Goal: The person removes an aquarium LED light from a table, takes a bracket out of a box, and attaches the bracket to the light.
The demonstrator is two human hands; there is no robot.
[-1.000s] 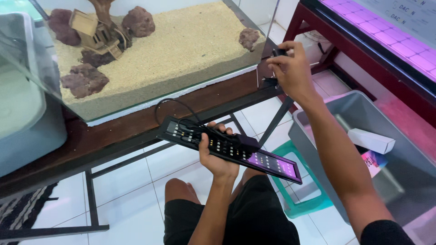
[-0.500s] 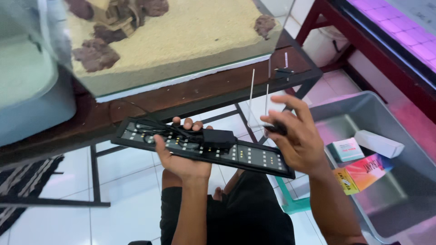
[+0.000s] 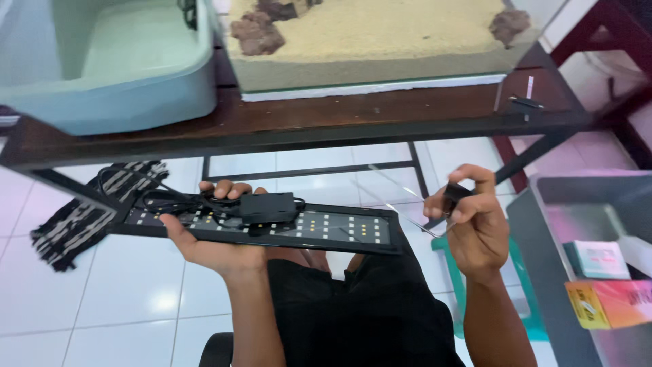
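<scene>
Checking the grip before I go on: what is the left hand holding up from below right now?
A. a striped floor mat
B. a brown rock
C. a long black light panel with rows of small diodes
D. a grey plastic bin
C: the left hand cradles the long black light panel from beneath, its fingers curling over the far edge beside the black adapter box.

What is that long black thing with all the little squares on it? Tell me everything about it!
It is a flat, narrow LED light panel with a black frame and rows of small pale and yellowish squares facing up. A black box sits on top, with black cables bunched at its left end. It lies nearly level across the left hand, below the table edge; the right hand is just past its right end.
</scene>
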